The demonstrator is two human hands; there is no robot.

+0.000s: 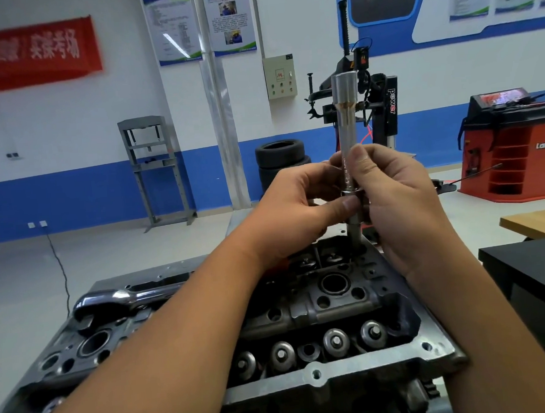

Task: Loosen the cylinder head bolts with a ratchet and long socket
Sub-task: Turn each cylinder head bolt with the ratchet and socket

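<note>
Fingers of both hands pinch the long socket (345, 131) upright: left hand (299, 204) at the joint, right hand (394, 192) higher, keeping it in line with a bolt hole at the far edge of the cylinder head (334, 304). Ratchet (117, 300) lies unattached near the head's left edge, probably awaiting fitting.

Bright, even indoor light; a ceiling tube glares off the wall poster (171, 33). Highlights gleam on the chrome ratchet (111, 300). Wide-angle bending warps the edges; the red banner (29, 53) looks blurred.
</note>
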